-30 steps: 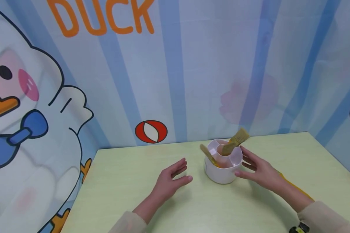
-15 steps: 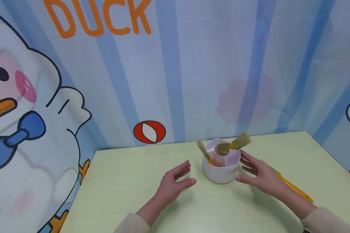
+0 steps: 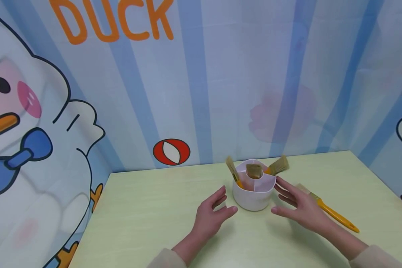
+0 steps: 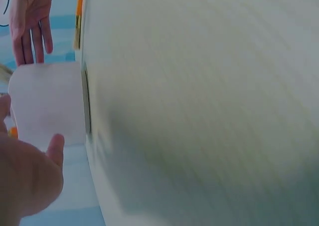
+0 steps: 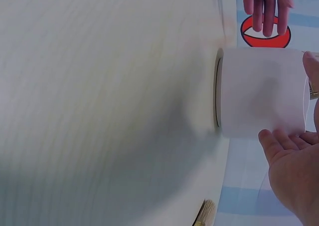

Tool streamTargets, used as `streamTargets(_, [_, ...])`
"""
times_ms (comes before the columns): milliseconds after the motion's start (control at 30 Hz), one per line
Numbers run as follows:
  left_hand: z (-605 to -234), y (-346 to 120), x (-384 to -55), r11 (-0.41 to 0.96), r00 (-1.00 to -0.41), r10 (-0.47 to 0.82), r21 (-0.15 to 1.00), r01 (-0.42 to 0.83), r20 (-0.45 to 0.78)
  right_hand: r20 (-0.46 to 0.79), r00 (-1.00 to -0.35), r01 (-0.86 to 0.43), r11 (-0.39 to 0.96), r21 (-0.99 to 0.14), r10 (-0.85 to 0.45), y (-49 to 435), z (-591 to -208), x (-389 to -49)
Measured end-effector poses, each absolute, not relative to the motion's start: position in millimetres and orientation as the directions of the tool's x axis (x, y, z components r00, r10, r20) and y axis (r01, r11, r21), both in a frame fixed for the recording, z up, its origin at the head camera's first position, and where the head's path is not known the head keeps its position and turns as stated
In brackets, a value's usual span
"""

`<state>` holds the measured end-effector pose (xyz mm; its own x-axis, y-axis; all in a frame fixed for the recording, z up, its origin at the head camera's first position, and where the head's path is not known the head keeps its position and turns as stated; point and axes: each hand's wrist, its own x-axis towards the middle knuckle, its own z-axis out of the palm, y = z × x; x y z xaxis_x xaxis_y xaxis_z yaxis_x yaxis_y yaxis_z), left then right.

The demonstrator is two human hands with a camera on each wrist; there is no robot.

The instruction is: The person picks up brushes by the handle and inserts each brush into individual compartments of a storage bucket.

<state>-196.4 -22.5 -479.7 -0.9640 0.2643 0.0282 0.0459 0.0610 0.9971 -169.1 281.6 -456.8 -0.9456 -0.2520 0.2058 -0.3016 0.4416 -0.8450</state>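
Note:
A white round organizer with several compartments stands upright on the table. Three flat paintbrushes stick out of it bristles up: one leaning left, one in the centre cup, one tilting out to the right. My right hand is at its right side, fingers extended and thumb apart, fingertips right at the rim. Left of the organizer, my left hand holds nothing, its fingers slightly bent and thumb spread. In the right wrist view the fingertips overlap the organizer's wall.
Beyond my right hand a fourth brush, a paintbrush with a yellow handle, lies on the pale table. Behind the table's far edge hangs a blue striped cloth backdrop with a printed duck.
The organizer has turned slightly, its brushes shifting, the left one now more upright. My left hand has moved right, closer to it. The yellow-handled paintbrush shows more beside my right arm.

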Motion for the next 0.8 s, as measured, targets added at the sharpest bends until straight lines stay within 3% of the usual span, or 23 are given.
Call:
streamTargets(333, [-480.0,13.5,-189.4,0.05,-0.994,0.108,0.998,0.038,0.032,0.245,-0.94,-0.329,0.433,-0.839,-0.239,277.5,-462.4,-162.5])
streamTargets(800, [-482.5,33.6,-195.2,-0.014,-0.996,0.063,0.998,0.058,0.059,0.188,-0.951,-0.296,0.54,-0.788,-0.247,293.0,-454.2,-152.6])
